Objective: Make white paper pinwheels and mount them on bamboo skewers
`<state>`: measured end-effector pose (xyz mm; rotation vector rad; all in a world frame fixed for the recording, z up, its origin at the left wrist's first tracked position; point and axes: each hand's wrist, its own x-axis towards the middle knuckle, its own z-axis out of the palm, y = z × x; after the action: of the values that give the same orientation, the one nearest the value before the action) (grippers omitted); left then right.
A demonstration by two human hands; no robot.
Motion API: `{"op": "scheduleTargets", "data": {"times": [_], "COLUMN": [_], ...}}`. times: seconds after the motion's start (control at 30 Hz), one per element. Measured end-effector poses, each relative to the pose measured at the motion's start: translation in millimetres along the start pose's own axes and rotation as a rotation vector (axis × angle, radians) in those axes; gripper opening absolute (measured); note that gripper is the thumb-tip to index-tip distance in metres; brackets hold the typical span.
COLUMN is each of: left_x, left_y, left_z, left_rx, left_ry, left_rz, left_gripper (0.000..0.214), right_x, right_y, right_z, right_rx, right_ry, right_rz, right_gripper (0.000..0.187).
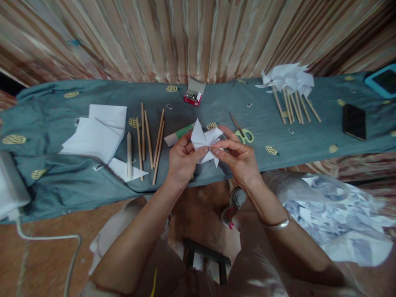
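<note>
Both hands pinch a white folded paper pinwheel (204,140) above the front edge of a teal-covered table (55,181). My left hand (183,160) grips its lower left side with thumb and fingers closed. My right hand (239,159) pinches its centre from the right. Several wooden sticks (147,140) lie on the cloth just left of my hands. A pair of green-handled scissors (243,133) lies just behind my right hand.
A stack of white paper (99,132) lies at left. A small red box (193,95) of pins stands open at the back. Finished pinwheels on sticks (291,88) lie at right, near a black phone (354,121). Paper scraps fill a bag (337,218) beside my right leg.
</note>
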<state>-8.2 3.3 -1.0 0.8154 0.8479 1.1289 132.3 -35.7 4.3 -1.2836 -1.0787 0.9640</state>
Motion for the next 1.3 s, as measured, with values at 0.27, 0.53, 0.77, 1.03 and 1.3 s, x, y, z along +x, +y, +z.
{"op": "scheduleTargets", "data": {"times": [0.27, 0.53, 0.77, 1.03, 1.3], "left_x": [0.2, 0.5, -0.1, 1.9, -0.3], "left_y": [-0.6, 0.2, 0.4, -2.4, 5.0], "left_z": [0.2, 0.3, 0.0, -3.3, -2.2], "left_rx": [0.006, 0.079, 0.206, 0.273, 0.207], "left_ry": [0.007, 0.013, -0.038, -0.052, -0.029], "left_rz": [0.025, 0.048, 0.120, 0.156, 0.078], "left_gripper": [0.050, 0.049, 0.055, 0.059, 0.059], "right_x": [0.3, -0.2, -0.2, 0.2, 1.3], "right_y": [-1.8, -1.4, -2.6, -2.3, 2.4], "right_z": [-0.2, 0.7, 3.6, 6.5, 2.6], "right_rx": [-0.038, -0.027, 0.059, 0.078, -0.145], "right_ry": [-0.001, 0.008, 0.046, 0.044, 0.172], "right_rz": [-0.014, 0.009, 0.120, 0.128, -0.023], "right_gripper": [0.006, 0.006, 0.008, 0.008, 0.036]}}
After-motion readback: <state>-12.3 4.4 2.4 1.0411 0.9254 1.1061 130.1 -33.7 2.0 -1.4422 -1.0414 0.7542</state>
